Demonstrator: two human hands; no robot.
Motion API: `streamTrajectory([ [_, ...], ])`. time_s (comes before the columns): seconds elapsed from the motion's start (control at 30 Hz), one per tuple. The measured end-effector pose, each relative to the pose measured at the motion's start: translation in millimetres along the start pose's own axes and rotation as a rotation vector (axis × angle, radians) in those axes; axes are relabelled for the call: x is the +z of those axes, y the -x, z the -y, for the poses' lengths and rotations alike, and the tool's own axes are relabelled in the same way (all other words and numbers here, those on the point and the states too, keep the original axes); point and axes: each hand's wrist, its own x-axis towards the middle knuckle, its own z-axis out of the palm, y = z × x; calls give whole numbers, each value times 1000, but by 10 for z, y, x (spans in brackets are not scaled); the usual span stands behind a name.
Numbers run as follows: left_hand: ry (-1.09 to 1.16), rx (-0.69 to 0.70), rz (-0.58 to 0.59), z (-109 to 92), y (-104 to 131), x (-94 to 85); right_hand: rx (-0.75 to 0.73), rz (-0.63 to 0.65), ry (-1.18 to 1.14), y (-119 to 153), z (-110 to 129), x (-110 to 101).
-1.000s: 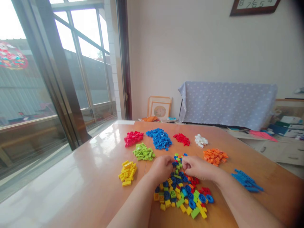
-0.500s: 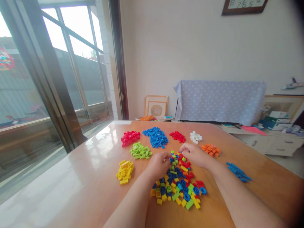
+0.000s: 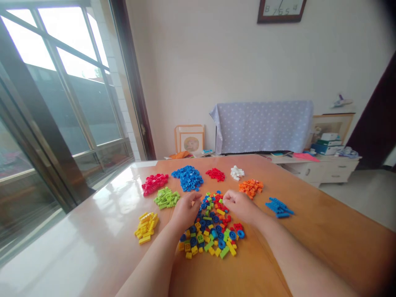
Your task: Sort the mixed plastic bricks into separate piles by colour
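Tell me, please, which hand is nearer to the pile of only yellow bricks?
Left. The left hand is to the right of the yellow pile; the right hand is farther right, at the right edge of the mixed bricks.

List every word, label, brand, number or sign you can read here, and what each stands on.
"8 7 6 5 4": on the clock, cut off by the picture's top edge.
Boxes: any print is too small to read.
Bricks: none readable.

Bright windows [image 3: 66, 33] stand left of a pale wall [image 3: 198, 62] and, perhaps, a dark door [image 3: 377, 119].
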Motion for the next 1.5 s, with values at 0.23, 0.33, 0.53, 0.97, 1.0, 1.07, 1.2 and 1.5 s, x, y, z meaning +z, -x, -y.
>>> streamTrajectory([
  [0.23, -56, 42, -61, 13, 28, 7, -124, 143, 262, 99, 135, 69],
  [0.33, -97, -7, -103, 6, 5, 4, -93, 121, 331, 63, 96, 7],
  [0.53, -236, -21, -26, -301, -11, -8, 4, -5, 297, 8, -35, -162],
  [0.97, -671, -91, 187, -991, -28, 435, 82, -56, 183, -56, -201, -175],
  [1.0, -693, -104, 194, -1028, -32, 481, 85, -57, 178, -61, -213, -173],
  [1.07, -717, -126, 211, -1071, -49, 555, 89, -60, 168, -69, -235, -170],
  [1.2, -730, -154, 212, -1048, -93, 644, 86, -69, 151, -79, -260, -166],
  [1.5, -715, -244, 177, -1061, -83, 631, 47, -61, 125, -86, -271, -133],
])
